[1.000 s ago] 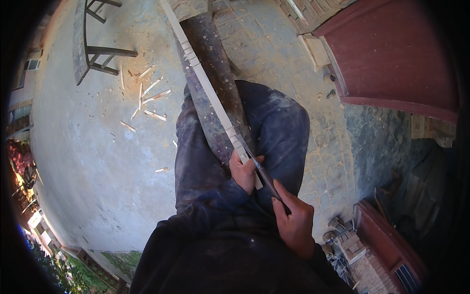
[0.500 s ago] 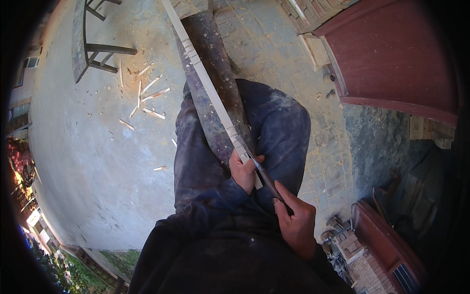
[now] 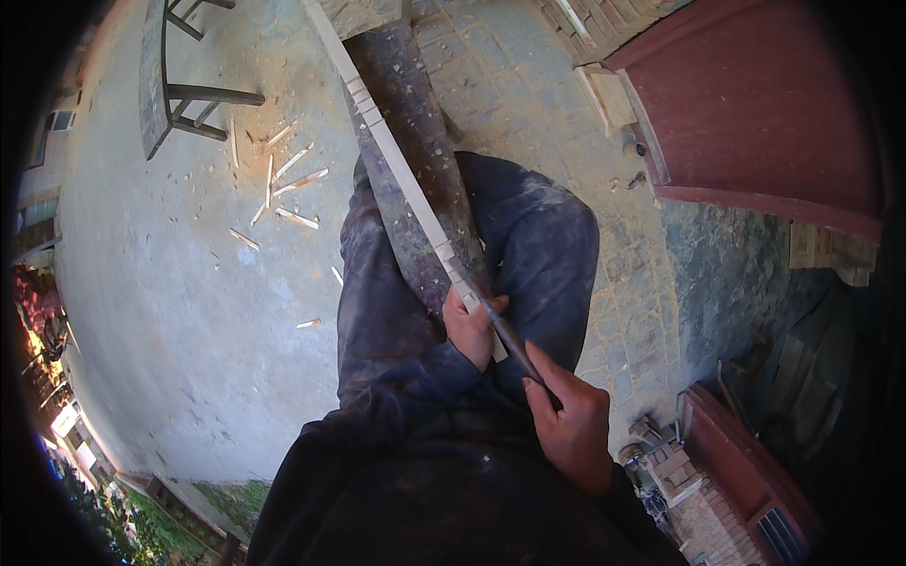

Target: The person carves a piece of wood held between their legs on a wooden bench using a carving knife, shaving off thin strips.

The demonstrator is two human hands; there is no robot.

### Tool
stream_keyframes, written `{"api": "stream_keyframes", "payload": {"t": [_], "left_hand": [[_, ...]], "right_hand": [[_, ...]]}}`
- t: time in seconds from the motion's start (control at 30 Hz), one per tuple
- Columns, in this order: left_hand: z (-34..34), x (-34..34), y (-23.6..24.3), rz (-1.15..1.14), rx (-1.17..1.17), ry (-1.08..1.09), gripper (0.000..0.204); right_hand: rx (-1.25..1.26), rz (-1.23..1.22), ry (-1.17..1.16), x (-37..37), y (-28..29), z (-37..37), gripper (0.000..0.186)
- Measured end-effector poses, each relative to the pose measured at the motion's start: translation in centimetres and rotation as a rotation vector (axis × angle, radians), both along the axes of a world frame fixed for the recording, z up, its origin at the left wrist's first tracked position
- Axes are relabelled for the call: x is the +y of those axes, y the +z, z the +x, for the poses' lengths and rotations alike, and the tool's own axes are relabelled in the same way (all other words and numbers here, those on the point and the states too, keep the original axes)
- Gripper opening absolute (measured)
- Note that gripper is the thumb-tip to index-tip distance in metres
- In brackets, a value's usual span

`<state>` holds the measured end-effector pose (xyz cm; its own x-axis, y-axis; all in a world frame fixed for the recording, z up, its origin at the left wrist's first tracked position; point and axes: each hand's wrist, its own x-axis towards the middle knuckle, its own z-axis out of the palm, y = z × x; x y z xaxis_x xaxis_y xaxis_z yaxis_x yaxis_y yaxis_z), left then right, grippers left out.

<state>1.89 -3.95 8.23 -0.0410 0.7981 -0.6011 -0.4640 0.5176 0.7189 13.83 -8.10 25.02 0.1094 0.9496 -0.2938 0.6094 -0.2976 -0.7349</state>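
Observation:
A long, pale wooden strip (image 3: 408,184) with crosswise notches in two places lies slantwise over a dark, worn bench (image 3: 412,90) between my knees. My left hand (image 3: 468,332) is wrapped round its near end. In my right hand (image 3: 576,424) is a chisel (image 3: 516,347), gripped by its dark handle, with the thumb and forefinger along it. Its metal end rests at the near notches, right by my left thumb. The exact cutting edge is too small to make out.
Wood offcuts (image 3: 300,179) and chips lie on the concrete floor to the left. Beyond them stands another wooden bench (image 3: 154,85). A dark red panel (image 3: 755,104) fills the upper right, and a red box-like frame (image 3: 736,462) stands at the lower right, beside stacked bricks (image 3: 675,472).
The chisel and my right hand have moved slightly up and left along the strip, and the blade has turned. My left hand keeps its place; the strip's far end has shifted slightly left.

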Motion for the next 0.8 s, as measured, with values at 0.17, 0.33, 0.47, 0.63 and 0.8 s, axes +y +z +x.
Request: {"api": "stream_keyframes", "payload": {"t": [0.17,0.33,0.47,0.63,0.8], "left_hand": [[0.0,0.5,1.0,-0.052,0.037,-0.043,0.02],[0.6,0.6,1.0,-0.005,0.048,0.037,0.02],[0.5,0.2,0.1,0.011,0.029,0.04,0.021],[0.5,0.2,-0.1,0.014,0.029,0.041,0.022],[0.4,0.2,-0.3,0.022,0.023,0.031,0.023]], "right_hand": [[-0.073,-0.012,0.045,-1.4,1.4,0.2,0.05],[-0.097,0.086,0.015,-1.7,0.2,0.4,0.052],[-0.106,0.07,0.039,-1.9,-0.2,0.1,0.052],[-0.13,0.031,0.056,-1.6,-0.1,0.1,0.052],[-0.151,0.013,0.096,-1.0,0.4,0.2,0.051]]}}
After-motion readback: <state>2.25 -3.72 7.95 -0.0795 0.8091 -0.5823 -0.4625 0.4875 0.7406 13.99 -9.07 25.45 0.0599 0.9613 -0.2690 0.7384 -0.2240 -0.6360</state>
